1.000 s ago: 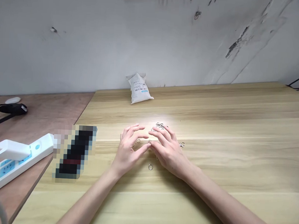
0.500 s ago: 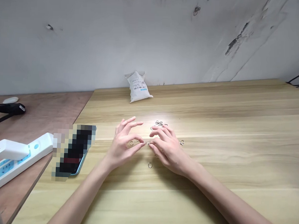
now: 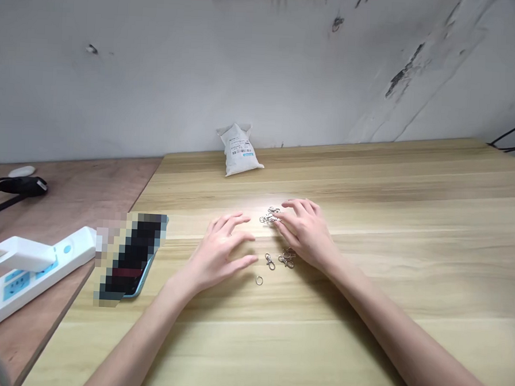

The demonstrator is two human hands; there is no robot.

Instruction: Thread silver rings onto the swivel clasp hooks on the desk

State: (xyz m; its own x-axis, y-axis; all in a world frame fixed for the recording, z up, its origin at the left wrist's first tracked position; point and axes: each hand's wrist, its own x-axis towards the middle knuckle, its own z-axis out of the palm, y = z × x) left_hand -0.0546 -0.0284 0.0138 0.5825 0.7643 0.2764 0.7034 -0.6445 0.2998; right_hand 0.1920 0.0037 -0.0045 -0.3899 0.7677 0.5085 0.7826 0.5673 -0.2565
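Observation:
My left hand [image 3: 218, 250] lies on the light wooden table [image 3: 366, 268] with its fingers stretched out and slightly curled, holding nothing. My right hand [image 3: 305, 230] reaches a little farther back, its fingertips touching a small heap of metal rings and clasps [image 3: 269, 215]; whether it pinches one is hidden. Between the hands lie a clasp with a ring [image 3: 270, 261], a few more clasps [image 3: 287, 258] by my right wrist, and a single loose ring [image 3: 259, 280].
A small white bag [image 3: 239, 150] leans near the wall at the table's back edge. A phone [image 3: 130, 255] lies at the left edge. On the darker table to the left are a white power strip [image 3: 29, 273] with a plugged charger and a black cable [image 3: 11, 189].
My hands, pinched together over a ring before, have parted. The right hand moved back to the heap of rings, uncovering the clasps; the left hand settled flat on the table.

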